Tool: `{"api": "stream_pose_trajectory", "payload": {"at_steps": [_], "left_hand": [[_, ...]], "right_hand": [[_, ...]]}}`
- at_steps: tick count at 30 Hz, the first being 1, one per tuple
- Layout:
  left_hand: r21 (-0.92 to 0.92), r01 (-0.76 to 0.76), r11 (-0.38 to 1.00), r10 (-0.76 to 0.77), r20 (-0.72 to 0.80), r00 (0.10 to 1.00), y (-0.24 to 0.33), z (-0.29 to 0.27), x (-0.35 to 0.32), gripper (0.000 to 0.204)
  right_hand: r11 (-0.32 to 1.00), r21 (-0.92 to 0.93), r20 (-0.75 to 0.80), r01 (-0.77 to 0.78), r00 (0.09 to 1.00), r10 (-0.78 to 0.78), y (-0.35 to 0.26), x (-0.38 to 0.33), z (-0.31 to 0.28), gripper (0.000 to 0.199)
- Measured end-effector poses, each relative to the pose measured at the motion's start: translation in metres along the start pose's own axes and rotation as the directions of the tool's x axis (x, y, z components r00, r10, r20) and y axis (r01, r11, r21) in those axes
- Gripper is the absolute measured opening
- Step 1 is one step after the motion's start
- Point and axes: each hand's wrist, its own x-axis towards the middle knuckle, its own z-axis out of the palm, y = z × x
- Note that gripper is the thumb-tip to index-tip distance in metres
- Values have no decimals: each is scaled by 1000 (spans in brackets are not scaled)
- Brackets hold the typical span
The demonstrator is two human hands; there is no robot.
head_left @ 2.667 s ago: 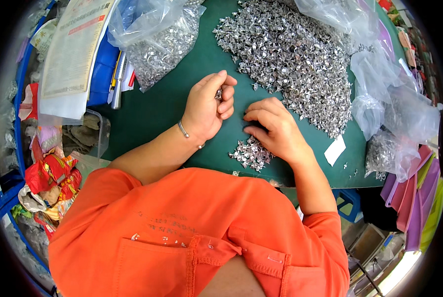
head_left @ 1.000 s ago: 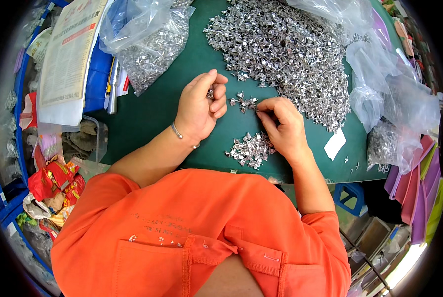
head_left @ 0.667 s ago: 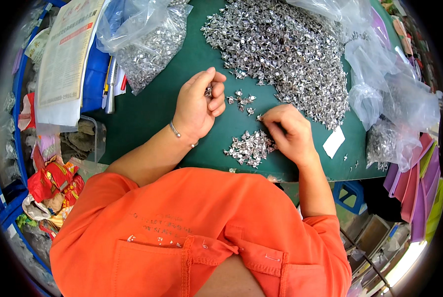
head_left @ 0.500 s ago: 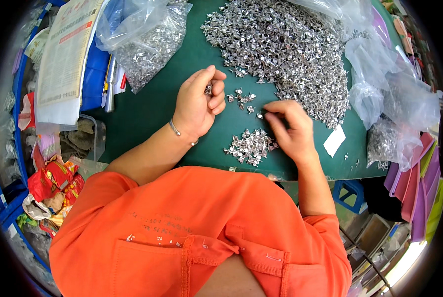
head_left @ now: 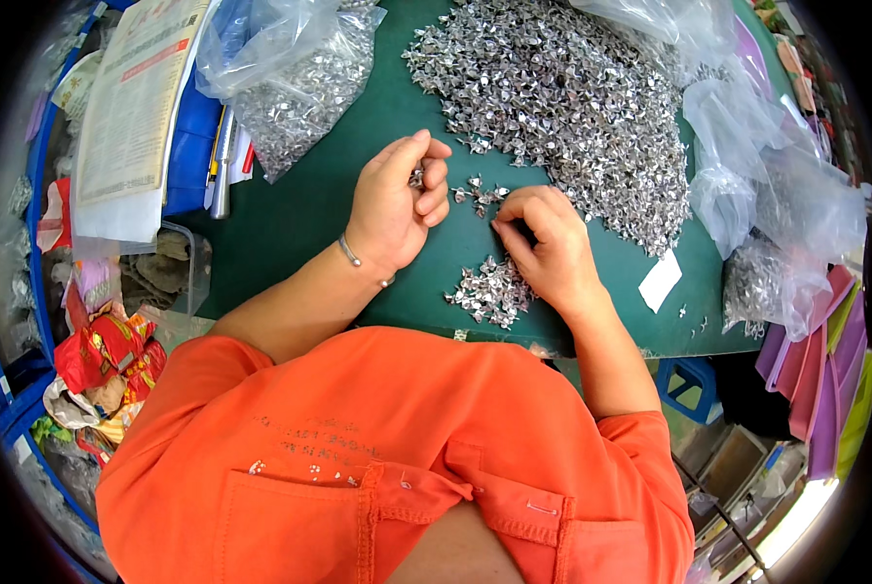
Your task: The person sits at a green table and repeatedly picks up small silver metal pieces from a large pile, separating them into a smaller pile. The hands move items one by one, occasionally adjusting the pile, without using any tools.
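Observation:
My left hand (head_left: 394, 206) is curled, palm turned inward, round several small silvery metal pieces (head_left: 416, 177) that show between thumb and fingers. Thumb and forefinger of my right hand (head_left: 555, 248) meet in a pinch just above the green tabletop; whatever they grip is hidden. Beyond those fingertips lies a loose little cluster of the same pronged pieces (head_left: 479, 195). A small heap of pieces (head_left: 489, 294) sits close to my body, partly under the right hand. The big pile of pieces (head_left: 562, 107) spreads across the far side.
A clear plastic bag of pieces (head_left: 304, 107) stands far left, beside a blue bin (head_left: 190, 146) topped with printed paper (head_left: 129, 117). More plastic bags (head_left: 757, 195) line the right edge, near a white card (head_left: 660, 281). A blue stool (head_left: 687, 389) is below the table.
My right hand has moved a little left and away from me, its thumb and forefinger closing together. The single piece near its fingertips no longer shows. My left hand stays nearly still.

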Motion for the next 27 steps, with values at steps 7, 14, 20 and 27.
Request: {"api": "stream_pose_trajectory", "payload": {"at_steps": [7, 14, 20, 27], "left_hand": [[7, 2, 1000, -2, -11, 1000, 0, 0, -1, 26], [10, -2, 1000, 2, -8, 1000, 0, 1, 0, 27], [19, 3, 1000, -3, -6, 1000, 0, 0, 0, 26], [10, 3, 1000, -3, 4, 1000, 0, 0, 0, 26]], "right_hand": [[829, 346, 414, -439, 865, 285, 3, -6, -31, 9], [997, -6, 22, 83, 996, -83, 7, 15, -4, 22], [989, 14, 94, -148, 985, 146, -2, 6, -17, 20], [984, -1, -22, -178, 984, 178, 10, -5, -14, 16]]}}
